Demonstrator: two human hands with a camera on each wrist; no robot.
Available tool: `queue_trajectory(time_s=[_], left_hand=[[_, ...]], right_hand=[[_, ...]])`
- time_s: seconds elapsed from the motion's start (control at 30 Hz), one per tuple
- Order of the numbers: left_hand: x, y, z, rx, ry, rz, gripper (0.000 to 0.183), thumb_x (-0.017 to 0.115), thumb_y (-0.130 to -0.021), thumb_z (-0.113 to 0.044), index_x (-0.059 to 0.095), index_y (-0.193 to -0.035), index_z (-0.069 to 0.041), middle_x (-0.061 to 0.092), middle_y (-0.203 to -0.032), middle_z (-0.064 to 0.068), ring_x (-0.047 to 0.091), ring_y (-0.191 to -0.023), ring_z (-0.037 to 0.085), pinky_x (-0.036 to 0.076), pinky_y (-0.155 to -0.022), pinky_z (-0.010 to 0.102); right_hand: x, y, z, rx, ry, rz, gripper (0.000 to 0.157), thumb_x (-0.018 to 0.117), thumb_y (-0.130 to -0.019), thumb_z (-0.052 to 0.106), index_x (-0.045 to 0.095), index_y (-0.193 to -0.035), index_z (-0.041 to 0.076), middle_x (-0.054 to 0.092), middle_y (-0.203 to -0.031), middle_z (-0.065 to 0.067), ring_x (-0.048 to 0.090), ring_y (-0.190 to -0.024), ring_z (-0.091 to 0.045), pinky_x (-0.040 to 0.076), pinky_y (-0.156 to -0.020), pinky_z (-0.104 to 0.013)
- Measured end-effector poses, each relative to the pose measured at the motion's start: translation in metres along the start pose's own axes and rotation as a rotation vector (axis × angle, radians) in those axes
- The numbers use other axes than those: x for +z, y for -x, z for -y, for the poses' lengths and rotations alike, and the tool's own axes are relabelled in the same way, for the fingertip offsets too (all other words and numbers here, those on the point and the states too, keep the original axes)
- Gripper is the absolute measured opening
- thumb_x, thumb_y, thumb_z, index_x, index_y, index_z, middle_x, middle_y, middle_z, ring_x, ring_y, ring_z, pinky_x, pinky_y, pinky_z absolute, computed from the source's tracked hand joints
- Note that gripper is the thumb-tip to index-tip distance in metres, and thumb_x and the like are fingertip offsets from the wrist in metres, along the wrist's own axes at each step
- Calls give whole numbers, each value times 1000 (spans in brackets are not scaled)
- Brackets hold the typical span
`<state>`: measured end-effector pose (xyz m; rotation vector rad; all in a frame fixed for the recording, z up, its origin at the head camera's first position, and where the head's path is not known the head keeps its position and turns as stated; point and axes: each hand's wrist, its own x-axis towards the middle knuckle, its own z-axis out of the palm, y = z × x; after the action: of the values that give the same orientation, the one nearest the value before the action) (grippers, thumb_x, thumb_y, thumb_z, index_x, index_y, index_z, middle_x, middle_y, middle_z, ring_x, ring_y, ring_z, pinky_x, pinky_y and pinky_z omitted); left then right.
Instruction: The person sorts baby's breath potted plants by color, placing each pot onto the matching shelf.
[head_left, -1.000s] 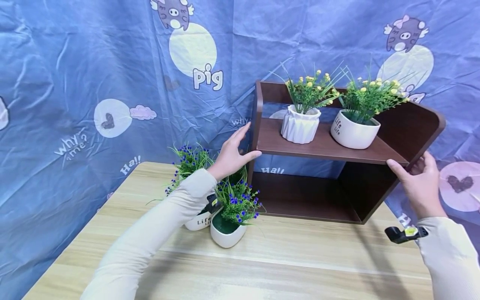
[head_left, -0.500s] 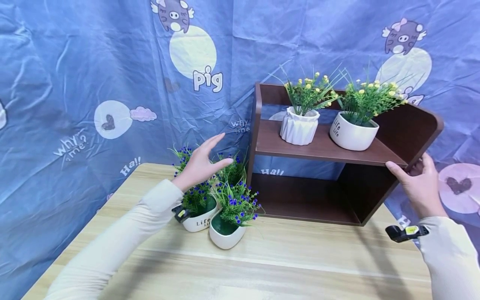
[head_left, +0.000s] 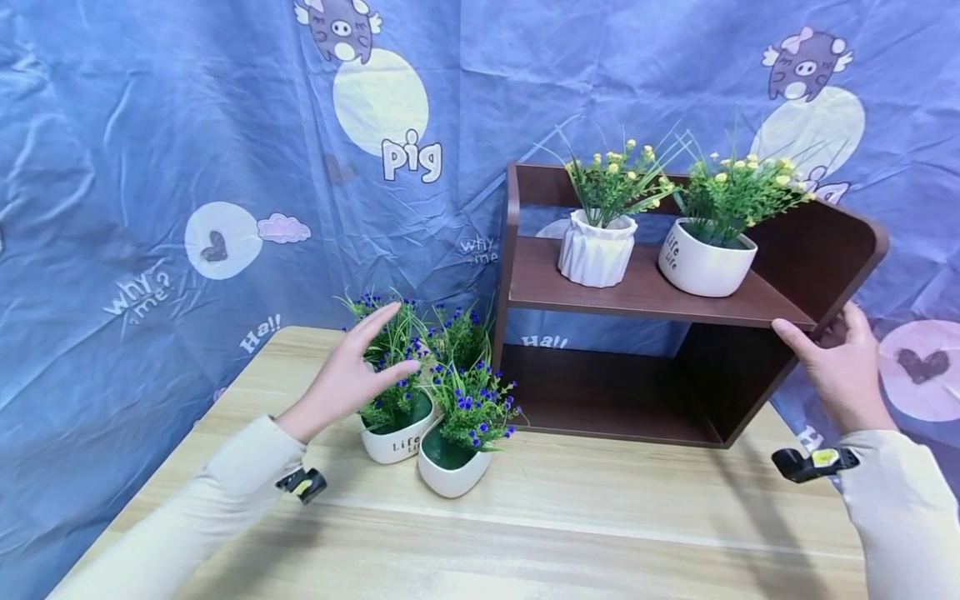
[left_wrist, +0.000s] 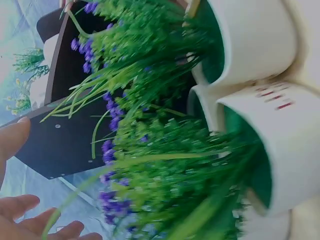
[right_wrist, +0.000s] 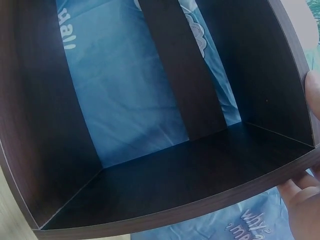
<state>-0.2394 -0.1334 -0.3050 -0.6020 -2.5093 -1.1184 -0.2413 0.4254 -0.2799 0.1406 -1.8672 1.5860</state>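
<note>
Clasps the brown shelf (head_left: pixel 600 392) at its right side with the right grip (head_left: pixel 843 375), thumb on the upper board's front edge and fingers behind, presumably to steady it at the desk's (head_left: pixel 570 525) back right. Carries the pleated pot (head_left: pixel 597 250) and the round pot (head_left: pixel 705 271) on that board, apart, likely to show off both. Spreads the left grip (head_left: pixel 345 377), thumb and fingers apart, just beside the foliage (head_left: pixel 388 412) of the left lettered pot (head_left: pixel 392 447); cannot tell whether touching. Groups that with the front pot (head_left: pixel 453 479) near the shelf's left side, perhaps to save space. Leaves room for moving before the shelf and toward the desk's left edge; less behind, near the blue cloth (head_left: pixel 420 225).
</note>
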Motion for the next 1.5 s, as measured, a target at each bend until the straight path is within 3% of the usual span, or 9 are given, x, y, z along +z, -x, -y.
queue_trajectory(time_s=[0.23,0.37,0.53,0.73,0.87,1.0,1.1,1.37,1.5], left_hand=[[2,31,8,15,43,-4,78,68,-72,-44,26,-138,-34,25,-144,-7,32,-127,20,34,-99,35],[3,48,7,28,73,10,79,69,-72,-42,26,-138,-35,26,-144,-4,40,-122,24,36,-97,31],[9,67,5,38,144,67,80,71,-71,-35,28,-138,-31,29,-142,4,47,-116,26,41,-90,29],[22,91,1,8,124,126,77,70,-70,-40,36,-136,-22,37,-138,4,51,-111,19,42,-90,29],[32,104,3,-10,175,189,73,68,-72,-41,39,-134,-15,40,-136,7,49,-113,21,41,-91,32],[43,110,10,-77,268,272,75,68,-74,-39,38,-134,-6,38,-137,10,40,-122,25,39,-93,32],[53,112,17,-126,295,293,79,68,-73,-38,35,-135,-1,36,-138,12,36,-124,26,38,-93,31],[81,111,27,-227,252,217,87,73,-70,-35,30,-135,3,36,-134,25,44,-115,38,37,-93,38],[95,108,32,-229,189,155,90,73,-67,-40,32,-135,2,35,-135,21,39,-121,33,34,-97,37]], right_hand=[[0,-1,-2,18,88,-10,56,67,-74,-3,46,-124,11,58,-100,7,53,-91,-1,41,-69,-4],[-2,-1,-4,32,97,-13,57,67,-74,-2,45,-125,12,57,-101,8,52,-92,-1,40,-70,-3],[-2,-1,-4,39,49,-7,58,67,-73,-4,45,-124,12,57,-101,7,52,-92,-1,41,-70,-3],[-1,-1,-2,30,33,-3,56,67,-73,-4,46,-123,11,58,-100,6,53,-91,-2,41,-69,-4],[-1,-1,-2,26,22,6,55,66,-74,-5,47,-122,10,58,-100,6,54,-90,-2,42,-69,-4],[-2,-1,-3,31,14,3,55,67,-74,-4,46,-122,10,58,-101,6,54,-90,-2,42,-69,-4],[-2,-1,-4,35,41,-5,54,67,-74,-3,46,-122,11,58,-100,7,53,-90,-1,42,-68,-4],[-2,-1,-5,33,48,-3,54,67,-74,-2,47,-123,11,58,-100,7,53,-90,-1,42,-68,-4],[-2,0,-5,35,54,-7,54,67,-74,-2,47,-122,11,58,-100,8,53,-90,-1,41,-69,-4]])
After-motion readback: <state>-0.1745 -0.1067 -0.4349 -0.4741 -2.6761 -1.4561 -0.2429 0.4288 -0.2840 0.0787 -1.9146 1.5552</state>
